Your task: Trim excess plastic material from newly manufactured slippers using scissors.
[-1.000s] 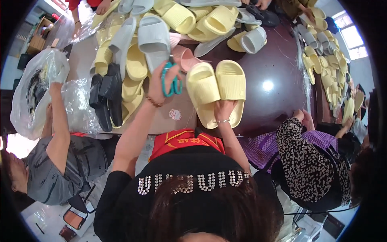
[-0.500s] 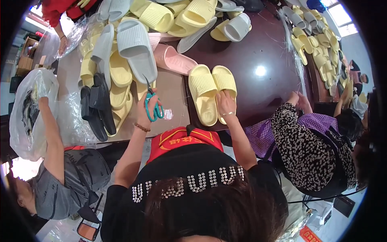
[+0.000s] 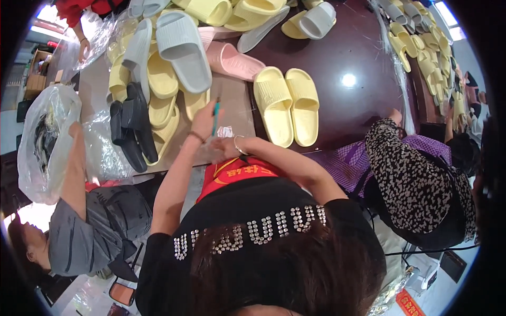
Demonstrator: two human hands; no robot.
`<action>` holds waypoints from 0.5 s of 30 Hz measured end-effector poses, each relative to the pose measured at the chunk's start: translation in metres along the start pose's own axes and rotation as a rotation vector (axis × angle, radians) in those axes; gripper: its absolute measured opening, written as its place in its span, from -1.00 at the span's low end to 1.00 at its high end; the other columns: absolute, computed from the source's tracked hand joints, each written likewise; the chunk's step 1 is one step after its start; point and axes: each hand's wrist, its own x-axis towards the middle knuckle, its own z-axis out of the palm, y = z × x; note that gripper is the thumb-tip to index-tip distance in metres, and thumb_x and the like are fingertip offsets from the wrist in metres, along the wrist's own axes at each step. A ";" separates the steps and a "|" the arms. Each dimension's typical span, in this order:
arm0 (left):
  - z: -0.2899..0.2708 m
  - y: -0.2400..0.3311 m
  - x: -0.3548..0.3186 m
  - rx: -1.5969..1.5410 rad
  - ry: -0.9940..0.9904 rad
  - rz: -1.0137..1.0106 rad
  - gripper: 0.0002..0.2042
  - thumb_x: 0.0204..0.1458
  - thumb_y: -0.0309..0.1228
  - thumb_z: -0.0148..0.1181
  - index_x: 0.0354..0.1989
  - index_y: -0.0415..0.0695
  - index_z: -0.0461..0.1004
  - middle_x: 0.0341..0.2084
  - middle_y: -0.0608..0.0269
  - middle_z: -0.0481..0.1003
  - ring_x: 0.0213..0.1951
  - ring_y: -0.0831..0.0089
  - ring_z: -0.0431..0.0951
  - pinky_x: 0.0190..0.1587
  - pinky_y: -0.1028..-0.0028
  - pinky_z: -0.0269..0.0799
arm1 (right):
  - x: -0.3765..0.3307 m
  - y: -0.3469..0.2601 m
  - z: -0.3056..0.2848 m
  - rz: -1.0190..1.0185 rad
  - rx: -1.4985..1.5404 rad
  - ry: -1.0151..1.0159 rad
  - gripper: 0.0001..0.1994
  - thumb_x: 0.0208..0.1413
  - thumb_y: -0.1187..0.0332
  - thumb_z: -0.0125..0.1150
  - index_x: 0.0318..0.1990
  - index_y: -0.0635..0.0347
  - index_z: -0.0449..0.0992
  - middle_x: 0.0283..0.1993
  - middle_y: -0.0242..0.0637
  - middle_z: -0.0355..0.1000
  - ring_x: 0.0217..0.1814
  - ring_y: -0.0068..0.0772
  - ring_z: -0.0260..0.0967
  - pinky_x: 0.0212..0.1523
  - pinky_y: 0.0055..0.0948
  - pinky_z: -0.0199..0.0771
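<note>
My left hand (image 3: 202, 124) is closed round a pair of scissors (image 3: 216, 113) with teal handles, seen edge-on, blades pointing away from me. Close beside it, at the table's near edge, my right hand (image 3: 225, 146) reaches across in front of my red apron (image 3: 243, 169); its fingers are smeared and partly hidden. A small white printed label (image 3: 225, 131) lies just beyond my right hand. To the right, a pair of pale yellow slide sandals (image 3: 273, 108) rests side by side on the dark table, toes away from me, with no hand on them.
Grey slides (image 3: 184, 50), a pink slide (image 3: 232, 60) and black slides (image 3: 129, 126) crowd the left and back. A co-worker at left has an arm at a clear plastic bag (image 3: 50, 142). Another sits at right in a patterned sleeve (image 3: 403, 174). More slides lie far right.
My right hand has let go of the right yellow slide and moved left to the table edge near my left hand. The scissors have turned edge-on.
</note>
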 end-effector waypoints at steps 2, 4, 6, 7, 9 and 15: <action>0.016 -0.001 0.008 0.219 -0.051 0.058 -0.68 -0.05 -0.28 0.01 -0.11 -0.11 0.28 -0.58 0.19 0.43 -0.55 0.25 0.44 -0.52 0.40 0.33 | -0.008 -0.027 -0.007 -0.028 0.012 0.024 -0.51 -0.02 0.11 0.01 0.02 0.21 0.23 0.08 -0.10 0.16 0.12 -0.19 0.12 0.10 -0.36 0.09; 0.029 0.011 0.014 0.185 -0.116 -0.158 -0.67 -0.15 -0.32 0.02 -0.14 -0.06 0.29 -0.43 0.03 0.41 -0.34 0.06 0.42 -0.29 0.18 0.28 | -0.052 -0.055 -0.045 -0.194 0.229 0.098 -0.55 -0.05 0.13 0.04 -0.04 0.22 0.30 0.00 -0.11 0.25 0.10 -0.22 0.14 0.09 -0.43 0.09; 0.041 0.006 0.013 0.246 -0.083 -0.069 -0.66 -0.17 -0.33 0.04 -0.15 -0.04 0.29 -0.39 0.05 0.40 -0.28 0.09 0.39 -0.25 0.18 0.25 | -0.084 -0.033 -0.053 0.019 0.495 0.159 -0.64 -0.05 0.19 0.06 -0.15 0.26 0.40 -0.11 -0.13 0.33 0.03 -0.23 0.21 0.03 -0.44 0.16; 0.051 0.000 0.012 0.300 -0.061 0.029 -0.65 -0.19 -0.33 0.05 -0.15 -0.02 0.28 -0.35 0.08 0.39 -0.23 0.12 0.37 -0.20 0.18 0.22 | -0.102 -0.014 -0.055 0.205 0.599 0.261 -0.71 -0.05 0.23 0.02 -0.28 0.28 0.46 -0.21 -0.11 0.39 -0.11 -0.21 0.31 -0.08 -0.41 0.25; 0.057 -0.003 0.007 0.355 -0.042 0.132 -0.64 -0.21 -0.34 0.06 -0.15 -0.01 0.28 -0.31 0.10 0.37 -0.18 0.15 0.35 -0.16 0.18 0.19 | -0.136 0.045 -0.057 0.475 0.119 0.466 -0.73 -0.05 0.29 -0.04 -0.26 0.25 0.45 -0.30 -0.10 0.42 -0.23 -0.21 0.36 -0.17 -0.40 0.32; 0.063 0.001 -0.024 0.491 -0.173 0.450 -0.47 -0.38 -0.40 0.15 -0.08 0.03 0.24 -0.17 0.11 0.22 -0.05 0.16 0.18 0.04 0.20 0.03 | -0.149 0.110 -0.051 0.803 -0.227 0.882 -0.57 -0.19 0.05 0.11 -0.27 0.22 0.41 -0.30 -0.04 0.39 -0.26 -0.10 0.34 -0.26 -0.23 0.33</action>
